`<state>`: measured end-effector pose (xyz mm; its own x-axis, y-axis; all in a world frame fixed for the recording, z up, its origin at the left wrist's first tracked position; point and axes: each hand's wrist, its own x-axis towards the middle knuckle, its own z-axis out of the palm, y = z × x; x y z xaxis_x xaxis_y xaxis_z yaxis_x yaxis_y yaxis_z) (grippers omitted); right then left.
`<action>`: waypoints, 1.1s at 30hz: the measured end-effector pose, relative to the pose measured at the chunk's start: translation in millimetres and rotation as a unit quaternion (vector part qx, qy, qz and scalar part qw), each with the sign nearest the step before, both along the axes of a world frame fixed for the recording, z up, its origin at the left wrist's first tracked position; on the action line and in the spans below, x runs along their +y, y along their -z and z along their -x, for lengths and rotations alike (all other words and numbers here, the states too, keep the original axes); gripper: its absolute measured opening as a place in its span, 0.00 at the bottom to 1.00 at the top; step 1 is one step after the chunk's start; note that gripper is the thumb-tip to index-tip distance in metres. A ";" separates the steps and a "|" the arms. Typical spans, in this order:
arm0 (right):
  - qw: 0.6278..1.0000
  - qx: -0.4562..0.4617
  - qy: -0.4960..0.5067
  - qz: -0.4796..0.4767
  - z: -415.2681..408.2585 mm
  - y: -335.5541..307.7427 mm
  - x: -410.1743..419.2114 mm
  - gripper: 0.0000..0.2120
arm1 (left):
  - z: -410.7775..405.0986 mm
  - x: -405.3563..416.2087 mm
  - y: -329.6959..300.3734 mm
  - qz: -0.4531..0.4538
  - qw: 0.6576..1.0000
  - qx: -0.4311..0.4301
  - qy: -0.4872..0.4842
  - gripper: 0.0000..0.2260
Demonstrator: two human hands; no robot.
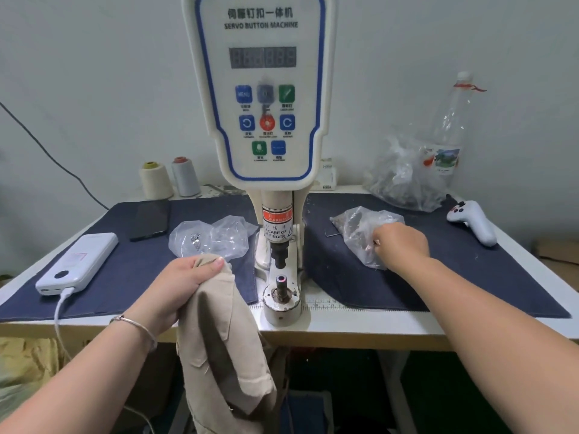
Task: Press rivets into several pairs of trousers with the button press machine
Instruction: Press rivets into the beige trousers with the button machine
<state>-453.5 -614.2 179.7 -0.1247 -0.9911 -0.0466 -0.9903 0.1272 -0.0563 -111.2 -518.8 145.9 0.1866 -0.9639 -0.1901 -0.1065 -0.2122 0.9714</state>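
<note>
Item: 1 pair of beige trousers (pixel 219 339), gripped at the top edge by the left hand (pixel 181 286), fingers and thumb curled round a bunched fold; the rest hangs over the front edge of the desk (pixel 360 328), just left of the lower die (pixel 281 286) of the button press machine (pixel 263 89). Handling: soft, light, limp cloth, likely to sag and slide, so best taken close to the rivet spot and spread flat over the die. Right hand (pixel 401 242): fingers bent down into a clear plastic bag (pixel 363 236) right of the machine; whether they pinch a rivet cannot be told. Room: narrow gap between punch (pixel 279 256) and die, a pinch risk for fingers; second clear bag (pixel 213 239) sits left of the column, near the left hand. Also on desk: 1 power bank (pixel 78 261), 1 phone (pixel 150 219), 2 thread cones (pixel 156 180), 1 white controller (pixel 473 220).
</note>
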 end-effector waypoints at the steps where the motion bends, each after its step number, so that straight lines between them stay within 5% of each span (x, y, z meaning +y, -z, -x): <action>1: 0.999 0.013 0.007 -0.030 -1.5 -2.7 -2.6 0.11 | -2.1 -2.3 2.8 -0.010 1.000 0.002 0.002 0.14; 14: 0.998 0.030 -0.011 -0.046 -3.8 -4.8 -10.1 0.09 | -10.4 -4.9 22.5 0.004 1.000 0.007 0.012 0.10; 25: 0.968 -0.009 -0.073 0.241 28.4 25.9 7.9 0.08 | -9.2 -4.5 23.8 0.009 1.000 -0.013 0.010 0.10; 33: 0.977 -0.013 -0.106 0.184 33.2 23.7 8.1 0.08 | -8.6 -3.6 24.6 0.017 1.000 -0.006 0.006 0.10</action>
<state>-486.8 -606.1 156.0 0.0826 -0.9444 0.3182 -0.9897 -0.1152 -0.0849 -102.6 -522.4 121.3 0.1765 -0.9722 -0.1540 -0.1209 -0.1767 0.9768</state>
